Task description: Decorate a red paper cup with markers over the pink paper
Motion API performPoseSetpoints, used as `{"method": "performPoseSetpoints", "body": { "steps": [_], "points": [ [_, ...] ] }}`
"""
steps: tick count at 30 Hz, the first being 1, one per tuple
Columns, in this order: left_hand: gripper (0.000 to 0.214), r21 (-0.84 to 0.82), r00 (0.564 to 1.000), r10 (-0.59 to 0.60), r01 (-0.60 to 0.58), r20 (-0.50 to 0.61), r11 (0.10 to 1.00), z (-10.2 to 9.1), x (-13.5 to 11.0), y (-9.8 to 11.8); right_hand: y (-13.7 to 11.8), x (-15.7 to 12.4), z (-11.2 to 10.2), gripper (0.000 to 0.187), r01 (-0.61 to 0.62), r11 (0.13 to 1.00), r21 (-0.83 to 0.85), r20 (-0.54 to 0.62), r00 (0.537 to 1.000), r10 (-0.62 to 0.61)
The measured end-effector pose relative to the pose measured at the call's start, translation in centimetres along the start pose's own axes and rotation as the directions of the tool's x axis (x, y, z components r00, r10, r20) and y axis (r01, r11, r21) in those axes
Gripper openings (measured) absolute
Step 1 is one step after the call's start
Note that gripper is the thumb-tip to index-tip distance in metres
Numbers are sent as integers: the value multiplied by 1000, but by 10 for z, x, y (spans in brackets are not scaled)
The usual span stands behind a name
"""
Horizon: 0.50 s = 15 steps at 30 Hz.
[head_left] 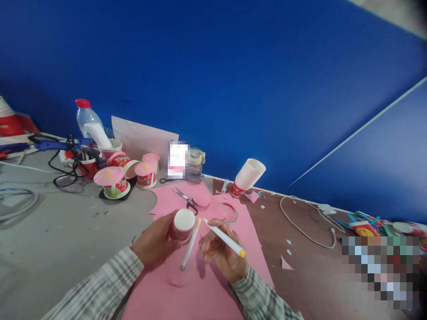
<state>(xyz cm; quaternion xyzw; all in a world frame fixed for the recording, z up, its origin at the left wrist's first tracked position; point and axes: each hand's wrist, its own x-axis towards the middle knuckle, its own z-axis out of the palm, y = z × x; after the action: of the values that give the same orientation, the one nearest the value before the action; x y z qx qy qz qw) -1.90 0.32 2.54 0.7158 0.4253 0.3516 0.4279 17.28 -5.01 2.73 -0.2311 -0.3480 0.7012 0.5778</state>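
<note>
My left hand is wrapped round an upside-down red paper cup, its white base facing up. In my right hand is a white marker with a yellow end, its tip pointing toward the cup. A second marker, white with a pale yellow end and a green end, lies between my hands on the pink paper. Beyond the cup, scissors with dark handles rest by a pink cut-out disc. A tape-like ring lies to their right.
Paper cups with pink discs stand at the left, near a clear bottle and a blue glue gun. A tilted cup stack leans by the blue wall. A white cable and paper scraps lie right.
</note>
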Motion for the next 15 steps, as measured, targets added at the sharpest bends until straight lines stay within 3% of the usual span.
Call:
{"method": "performPoseSetpoints", "body": {
  "steps": [4,8,11,15],
  "points": [
    [50,-158,998,-62,57,-27,986,-5,1,-6,-3,4,-2,40,133,990,-40,-55,989,-135],
    [46,-402,997,-65,73,34,913,-13,4,-9,-6,4,1,42,245,938,-247,-48,963,-264],
    [48,-536,992,-7,72,123,841,-12,6,-2,-4,2,5,36,316,815,-486,-26,927,-374],
    [52,-615,979,54,79,195,785,-4,10,11,5,1,9,35,375,566,-734,55,864,-501]
  ]
}}
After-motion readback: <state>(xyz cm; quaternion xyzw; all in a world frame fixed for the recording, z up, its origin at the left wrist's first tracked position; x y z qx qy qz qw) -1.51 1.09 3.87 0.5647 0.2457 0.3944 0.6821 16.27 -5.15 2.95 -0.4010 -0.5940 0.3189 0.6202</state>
